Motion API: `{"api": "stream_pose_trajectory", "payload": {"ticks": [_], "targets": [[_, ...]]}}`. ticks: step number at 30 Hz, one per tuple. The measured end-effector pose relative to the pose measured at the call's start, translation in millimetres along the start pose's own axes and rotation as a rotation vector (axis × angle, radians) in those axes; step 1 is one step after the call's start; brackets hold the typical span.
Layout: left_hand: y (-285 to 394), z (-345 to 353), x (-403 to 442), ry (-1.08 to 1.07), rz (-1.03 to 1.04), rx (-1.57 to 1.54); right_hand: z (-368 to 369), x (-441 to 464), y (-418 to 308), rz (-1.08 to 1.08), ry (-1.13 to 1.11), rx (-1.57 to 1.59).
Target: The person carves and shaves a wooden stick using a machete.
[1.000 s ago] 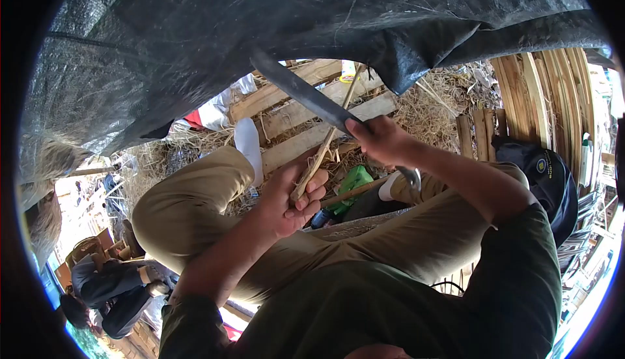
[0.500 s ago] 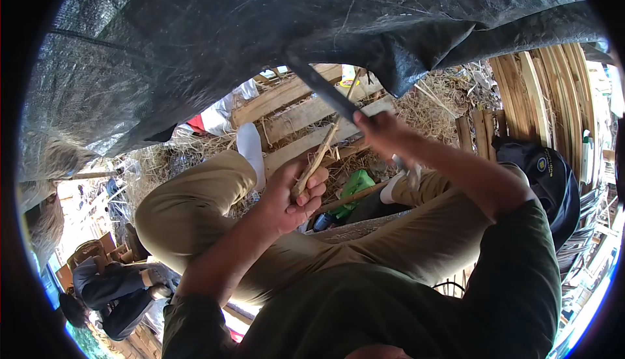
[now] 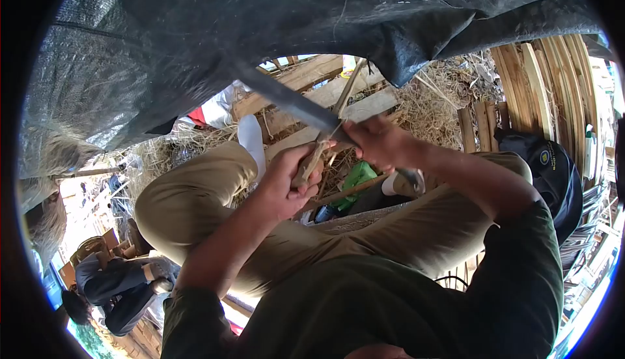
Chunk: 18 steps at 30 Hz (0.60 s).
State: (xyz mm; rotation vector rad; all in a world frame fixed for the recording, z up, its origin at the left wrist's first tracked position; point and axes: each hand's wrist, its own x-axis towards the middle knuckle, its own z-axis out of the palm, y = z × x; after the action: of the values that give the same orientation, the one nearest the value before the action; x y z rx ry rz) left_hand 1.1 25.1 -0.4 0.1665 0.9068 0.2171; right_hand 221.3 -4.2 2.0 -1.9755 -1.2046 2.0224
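My left hand (image 3: 286, 180) is closed around the lower end of a thin, peeled wooden stick (image 3: 315, 157), which slants up and away from me. In my right hand (image 3: 384, 143) I grip a machete (image 3: 286, 100) near the base of its blade; the handle's end shows below the fist. Its long grey blade, smeared by motion, points to the upper left and crosses the stick just beyond my left fingers. Blade and stick appear to meet there, though the exact contact is hard to make out. Both hands are close together above my spread knees.
A dark tarp (image 3: 195, 33) hangs low ahead, close to the blade's tip. Wooden slats (image 3: 364, 107) and straw lie below, with a green plastic bag (image 3: 358, 178). On the right are a dark backpack (image 3: 543, 170) and upright boards (image 3: 553, 85). Another person (image 3: 117, 287) sits at lower left.
My right hand has moved slightly down, bringing the machete's blade left and flatter across the stick, nearer my left hand. The left hand keeps its hold, with the stick tilted a little more upright.
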Motion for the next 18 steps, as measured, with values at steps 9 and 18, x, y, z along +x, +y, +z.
{"api": "stream_pose_trajectory", "payload": {"ticks": [9,18], "targets": [[1.3,-3.2,3.3,-0.077,-0.003,-0.077,6.0,-2.4,3.6,-0.035,0.080,0.142],[-0.1,-3.8,4.9,-0.081,0.005,-0.100,5.7,-1.1,9.5,-0.051,0.065,0.191]]}}
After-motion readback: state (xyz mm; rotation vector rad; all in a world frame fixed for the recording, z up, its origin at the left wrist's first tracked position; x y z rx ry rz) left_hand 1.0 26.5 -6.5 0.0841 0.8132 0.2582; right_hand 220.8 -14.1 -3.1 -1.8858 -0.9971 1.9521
